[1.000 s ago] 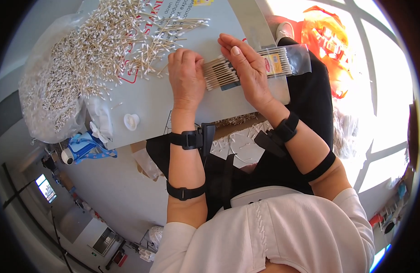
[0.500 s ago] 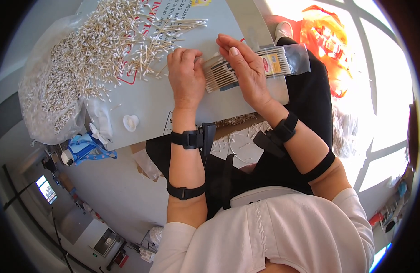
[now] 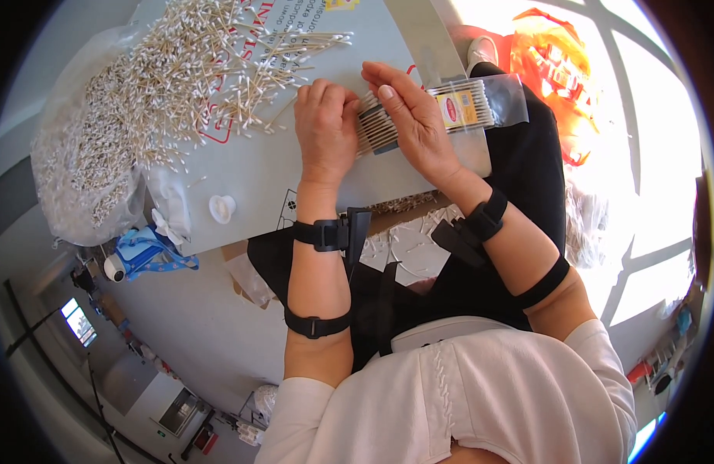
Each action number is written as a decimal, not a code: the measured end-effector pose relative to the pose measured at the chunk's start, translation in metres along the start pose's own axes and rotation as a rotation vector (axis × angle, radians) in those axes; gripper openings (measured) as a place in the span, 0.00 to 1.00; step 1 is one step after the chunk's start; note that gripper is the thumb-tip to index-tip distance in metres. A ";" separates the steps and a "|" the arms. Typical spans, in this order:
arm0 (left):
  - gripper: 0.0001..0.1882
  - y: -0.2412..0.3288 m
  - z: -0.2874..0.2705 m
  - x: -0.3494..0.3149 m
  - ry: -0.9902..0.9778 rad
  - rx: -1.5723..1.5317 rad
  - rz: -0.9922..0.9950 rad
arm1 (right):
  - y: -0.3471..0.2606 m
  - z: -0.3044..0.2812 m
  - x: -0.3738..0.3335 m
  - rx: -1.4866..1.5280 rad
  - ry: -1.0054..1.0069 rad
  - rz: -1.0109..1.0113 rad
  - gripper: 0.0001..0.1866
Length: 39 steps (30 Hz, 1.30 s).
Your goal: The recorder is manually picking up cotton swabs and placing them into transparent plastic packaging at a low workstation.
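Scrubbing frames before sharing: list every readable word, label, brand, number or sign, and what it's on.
Locations only; wording withheld.
Tabletop: large red capitals and smaller black lines, partly legible, partly covered by cotton swabs.
Cotton-swab pack: yellow label with red oval and barcode; fine print too small to read.
Yellow printed piece at top edge: cut off, too small.
Orange-red plastic bag: crumpled pale markings, unreadable.

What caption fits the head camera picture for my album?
Bare left hand and right hand at a clear plastic packet of white-tipped swabs, near a loose heap of swabs.
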<state>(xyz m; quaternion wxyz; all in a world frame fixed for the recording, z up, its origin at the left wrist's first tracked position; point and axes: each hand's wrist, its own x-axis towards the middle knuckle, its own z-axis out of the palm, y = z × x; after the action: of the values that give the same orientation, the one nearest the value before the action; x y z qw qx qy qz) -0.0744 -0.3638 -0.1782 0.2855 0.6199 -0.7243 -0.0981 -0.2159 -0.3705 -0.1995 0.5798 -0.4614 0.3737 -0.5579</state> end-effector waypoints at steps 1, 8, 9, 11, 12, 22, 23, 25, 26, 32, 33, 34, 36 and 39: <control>0.07 0.000 0.000 0.000 0.015 0.012 0.002 | -0.004 0.000 0.001 -0.045 -0.035 -0.009 0.18; 0.06 0.005 0.002 -0.009 0.002 -0.003 -0.119 | -0.006 -0.001 -0.001 -0.179 -0.052 -0.055 0.18; 0.06 0.005 0.003 -0.013 0.155 -0.115 -0.166 | -0.005 -0.002 -0.001 -0.179 -0.053 -0.055 0.18; 0.08 0.007 0.008 -0.022 0.307 -0.231 -0.211 | -0.005 -0.004 -0.002 -0.099 -0.071 0.007 0.21; 0.12 0.009 0.012 -0.027 0.403 -0.441 -0.302 | -0.005 -0.002 -0.003 -0.100 -0.070 0.007 0.21; 0.26 0.027 0.015 -0.024 0.455 -1.030 -0.465 | -0.006 0.009 -0.018 -0.069 0.071 -0.064 0.17; 0.26 0.027 0.016 -0.024 0.454 -1.033 -0.467 | -0.007 0.008 -0.018 -0.121 0.076 -0.101 0.17; 0.26 0.026 0.017 -0.024 0.546 -1.018 -0.447 | -0.004 0.006 -0.014 -0.136 0.078 -0.104 0.17; 0.26 0.028 0.017 -0.025 0.545 -1.018 -0.448 | -0.003 0.005 -0.013 -0.149 0.079 -0.109 0.17; 0.25 0.034 0.022 -0.030 0.552 -1.023 -0.468 | -0.007 0.008 -0.016 -0.116 0.054 -0.079 0.16; 0.25 0.032 0.021 -0.030 0.529 -1.015 -0.457 | -0.006 0.009 -0.016 -0.114 0.052 -0.078 0.16; 0.25 0.030 0.020 -0.031 0.506 -1.008 -0.446 | -0.005 0.008 -0.015 -0.106 0.061 -0.073 0.16; 0.27 0.025 0.013 -0.036 0.439 -0.780 -0.410 | -0.004 0.006 -0.015 -0.096 0.068 -0.068 0.16; 0.31 0.025 0.004 -0.047 0.232 -0.253 -0.262 | -0.004 -0.001 -0.014 -0.110 0.016 -0.024 0.19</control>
<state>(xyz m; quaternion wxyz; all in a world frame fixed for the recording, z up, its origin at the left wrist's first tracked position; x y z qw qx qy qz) -0.0944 -0.3143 -0.1834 0.4272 0.6751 -0.5819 -0.1523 -0.2197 -0.3569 -0.1970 0.5438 -0.4925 0.4029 -0.5472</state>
